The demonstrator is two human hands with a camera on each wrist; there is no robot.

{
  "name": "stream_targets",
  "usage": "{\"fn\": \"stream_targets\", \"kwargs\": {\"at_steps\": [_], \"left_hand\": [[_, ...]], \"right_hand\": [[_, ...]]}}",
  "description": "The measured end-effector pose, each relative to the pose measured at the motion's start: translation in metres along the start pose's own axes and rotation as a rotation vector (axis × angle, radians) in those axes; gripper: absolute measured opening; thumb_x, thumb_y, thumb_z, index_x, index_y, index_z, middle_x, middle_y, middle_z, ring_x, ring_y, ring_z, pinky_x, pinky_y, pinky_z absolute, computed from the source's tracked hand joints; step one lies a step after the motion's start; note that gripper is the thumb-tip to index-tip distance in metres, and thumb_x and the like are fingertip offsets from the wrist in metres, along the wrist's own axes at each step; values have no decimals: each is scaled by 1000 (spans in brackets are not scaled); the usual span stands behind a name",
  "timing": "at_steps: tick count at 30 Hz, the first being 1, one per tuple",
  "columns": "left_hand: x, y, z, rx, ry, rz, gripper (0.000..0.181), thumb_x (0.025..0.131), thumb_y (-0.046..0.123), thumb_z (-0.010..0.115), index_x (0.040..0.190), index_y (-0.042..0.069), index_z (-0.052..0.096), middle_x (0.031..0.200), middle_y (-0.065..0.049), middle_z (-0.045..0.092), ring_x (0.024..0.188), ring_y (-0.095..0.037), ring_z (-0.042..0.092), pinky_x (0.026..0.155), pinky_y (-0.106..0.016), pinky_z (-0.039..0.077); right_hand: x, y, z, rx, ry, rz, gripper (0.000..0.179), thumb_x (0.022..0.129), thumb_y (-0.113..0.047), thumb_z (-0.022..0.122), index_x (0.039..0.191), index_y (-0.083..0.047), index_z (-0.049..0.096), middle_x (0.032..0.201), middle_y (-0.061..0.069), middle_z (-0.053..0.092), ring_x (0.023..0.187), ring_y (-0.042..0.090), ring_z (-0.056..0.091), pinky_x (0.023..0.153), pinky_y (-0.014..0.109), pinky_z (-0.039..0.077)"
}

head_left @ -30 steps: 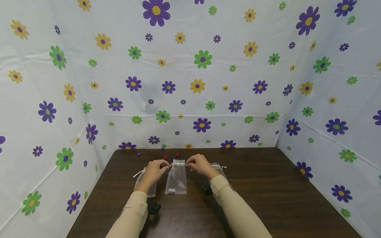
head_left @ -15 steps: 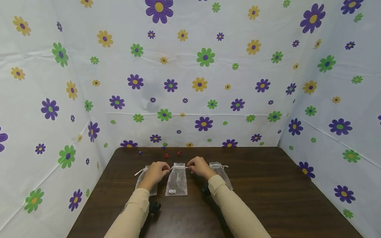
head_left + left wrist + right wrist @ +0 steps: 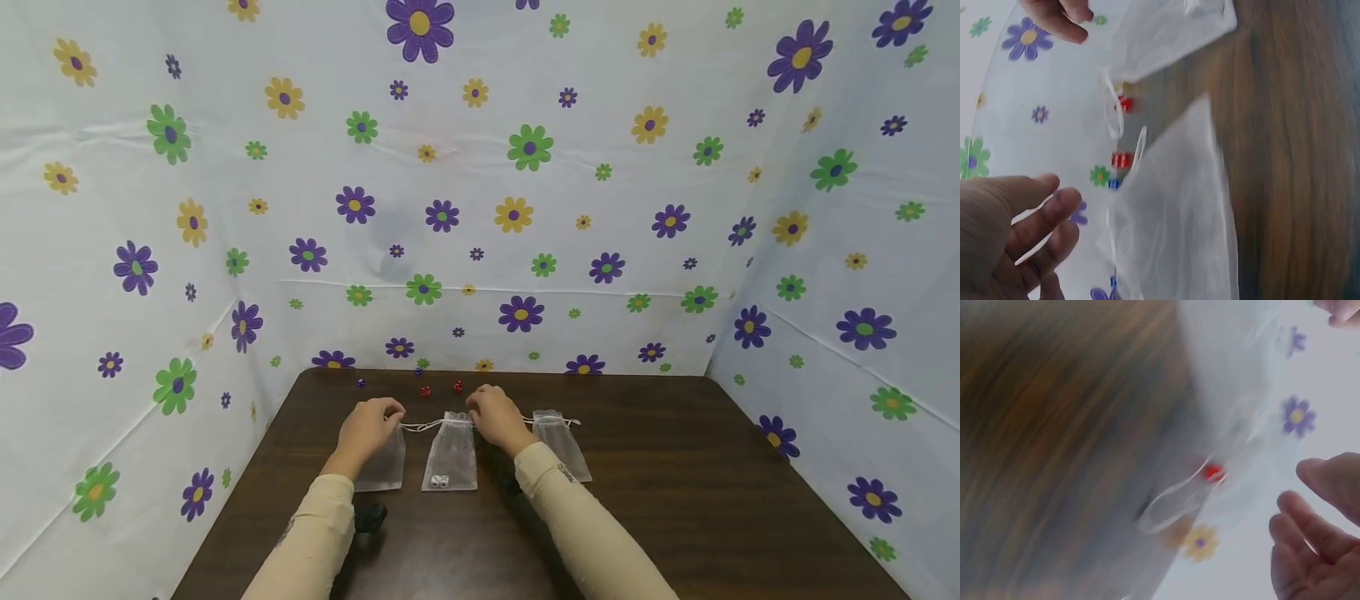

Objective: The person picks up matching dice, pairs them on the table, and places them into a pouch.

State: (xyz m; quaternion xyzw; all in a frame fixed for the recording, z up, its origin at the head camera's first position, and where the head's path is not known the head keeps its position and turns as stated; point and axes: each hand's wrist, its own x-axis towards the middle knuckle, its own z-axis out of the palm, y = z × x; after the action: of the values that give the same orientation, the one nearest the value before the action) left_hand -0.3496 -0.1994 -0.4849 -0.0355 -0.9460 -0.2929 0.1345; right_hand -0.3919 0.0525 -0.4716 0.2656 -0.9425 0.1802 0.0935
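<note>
In the head view a sheer white drawstring pouch (image 3: 452, 450) lies flat in the middle, two white dice (image 3: 439, 481) showing through its bottom end. Its cords stretch out at both sides of the cinched neck. My left hand (image 3: 369, 429) is over the top of the left pouch (image 3: 384, 467), partly covering it; the left wrist view has its fingers (image 3: 1060, 206) loosely bent around nothing. At the middle pouch's right upper corner is my right hand (image 3: 498, 417). Its fingers (image 3: 1291, 534) are relaxed in the right wrist view, apart from the white cord loop (image 3: 1169, 503).
Another sheer pouch (image 3: 561, 446) lies to the right, its cord at the top. Toward the back edge of the dark wooden table (image 3: 675, 483) sit red dice (image 3: 425, 391) and small blue dice (image 3: 361, 382). Flower-printed sheets (image 3: 480, 183) stand around the back and sides.
Both hands have let go of the middle pouch's cords. My left hand has moved left, off the cord and over the left pouch; the right hand stays near the pouch's neck.
</note>
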Motion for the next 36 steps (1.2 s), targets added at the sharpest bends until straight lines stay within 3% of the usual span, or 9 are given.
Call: {"fn": "stream_targets", "kwargs": {"at_steps": [3,7,11,16,19,22,27,30,36], "left_hand": [[-6,-9,-10,31,29,-66,14,98,19,68,104,11,77,97,-6,75,73,-19,65,64,-43,53],[-16,-19,-20,78,12,-197,20,100,24,64,107,9,75,93,-7,74,67,-19,61,55,-41,50],[-26,-27,-27,100,-66,-320,34,103,36,60,109,5,73,85,-8,70,68,-23,61,56,-42,49],[-34,-35,-31,108,-171,-393,42,103,42,58,100,3,72,80,-8,64,73,-27,61,62,-47,50],[-36,-39,-32,93,-197,-403,39,102,41,60,93,5,72,81,-10,64,76,-30,61,65,-48,50],[-38,-40,-33,79,-209,-411,37,101,40,62,96,6,75,93,-15,69,83,-33,64,68,-51,52],[-42,-41,-32,62,-226,-407,36,101,36,63,110,4,76,117,-26,68,97,-44,65,73,-57,54],[-43,-40,-31,44,-223,-386,33,101,34,64,109,5,76,118,-26,68,100,-45,65,75,-57,54],[-43,-45,-31,-24,-159,-317,20,99,24,68,99,5,76,99,-13,73,90,-33,67,76,-54,54]], "right_hand": [[3,-19,2,75,-1,-45,14,97,-6,67,109,-3,75,108,10,69,102,26,64,86,39,55],[5,-47,9,193,-87,-100,15,99,-6,65,109,-1,74,103,9,72,92,20,68,79,32,56],[6,-73,20,240,-202,-129,16,99,-8,65,109,0,76,100,8,75,82,12,67,73,26,54],[8,-92,33,299,-289,-30,17,100,-9,65,98,3,77,83,8,73,62,13,67,62,23,53],[11,-96,40,354,-310,79,22,100,-11,66,86,3,76,71,7,70,55,19,67,54,26,52],[13,-97,47,399,-316,146,25,99,-12,67,79,1,75,65,7,68,55,21,67,51,27,52],[12,-95,54,451,-317,166,23,98,-11,69,79,0,76,62,6,67,54,22,66,50,27,51],[10,-95,55,464,-296,161,22,97,-10,70,78,-1,76,61,5,66,55,21,65,50,27,50],[8,-96,56,507,-252,152,17,96,-7,70,81,-2,75,59,2,62,52,16,59,48,26,46]]}}
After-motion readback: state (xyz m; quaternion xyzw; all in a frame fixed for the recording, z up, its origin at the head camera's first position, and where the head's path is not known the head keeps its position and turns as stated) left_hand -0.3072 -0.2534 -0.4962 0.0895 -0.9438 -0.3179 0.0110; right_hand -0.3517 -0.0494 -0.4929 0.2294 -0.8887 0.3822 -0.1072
